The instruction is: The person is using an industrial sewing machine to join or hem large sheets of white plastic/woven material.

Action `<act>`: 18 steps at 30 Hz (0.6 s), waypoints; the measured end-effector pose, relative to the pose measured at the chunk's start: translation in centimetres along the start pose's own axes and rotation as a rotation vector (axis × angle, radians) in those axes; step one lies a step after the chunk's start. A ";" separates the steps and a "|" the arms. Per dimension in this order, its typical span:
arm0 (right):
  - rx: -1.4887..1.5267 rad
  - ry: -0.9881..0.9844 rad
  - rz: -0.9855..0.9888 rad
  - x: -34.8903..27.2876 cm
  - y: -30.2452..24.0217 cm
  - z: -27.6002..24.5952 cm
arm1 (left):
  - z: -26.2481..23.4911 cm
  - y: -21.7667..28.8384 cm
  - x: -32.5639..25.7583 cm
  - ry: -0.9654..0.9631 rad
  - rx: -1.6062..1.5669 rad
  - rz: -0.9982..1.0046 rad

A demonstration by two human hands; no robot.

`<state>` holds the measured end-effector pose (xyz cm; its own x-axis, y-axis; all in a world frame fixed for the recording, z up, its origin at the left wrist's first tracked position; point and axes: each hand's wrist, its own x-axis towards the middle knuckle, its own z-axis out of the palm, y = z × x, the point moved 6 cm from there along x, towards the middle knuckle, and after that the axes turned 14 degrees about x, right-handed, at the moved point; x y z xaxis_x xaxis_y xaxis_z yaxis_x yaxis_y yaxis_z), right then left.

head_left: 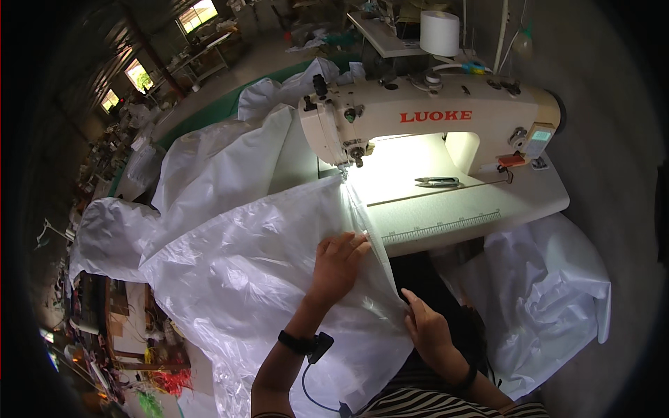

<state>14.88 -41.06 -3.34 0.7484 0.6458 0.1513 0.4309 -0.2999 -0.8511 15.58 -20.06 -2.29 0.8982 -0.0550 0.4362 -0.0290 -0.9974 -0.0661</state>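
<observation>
A large white plastic-like sheet [258,244] spreads over the left of the sewing machine [432,111] and hangs down toward my lap. Its right-hand edge runs from under the needle and presser foot [343,173] down toward me. My left hand [338,265] lies on the sheet, fingers bent and closed on the material beside that edge. Lower down, my right hand [431,331] pinches the same edge between thumb and fingers. The lamp lights the machine bed brightly around the needle.
Thread snips [437,182] lie on the machine bed [453,219]. More white sheeting [547,292] hangs at the right below the table. A white thread cone [439,33] stands behind the machine. Bundled material and a red tangle [173,380] are at the lower left.
</observation>
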 end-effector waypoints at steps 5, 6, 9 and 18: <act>0.074 0.052 0.027 1.3 0.8 0.7 | -0.4 0.0 0.0 0.029 -0.021 -0.019; 0.085 0.061 0.046 1.5 0.9 0.8 | -0.5 0.1 0.0 0.027 -0.013 -0.005; 0.028 -0.037 0.109 1.6 1.1 1.3 | -0.7 0.2 0.0 0.005 -0.017 -0.006; 0.214 -0.013 0.101 0.8 1.3 -0.6 | -0.6 0.4 0.0 0.016 -0.047 -0.001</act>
<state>16.32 -41.40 -4.06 0.7751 0.6295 0.0543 0.2363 -0.2091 -0.9489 15.29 -20.52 -1.74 0.8909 -0.0546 0.4508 -0.0490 -0.9985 -0.0240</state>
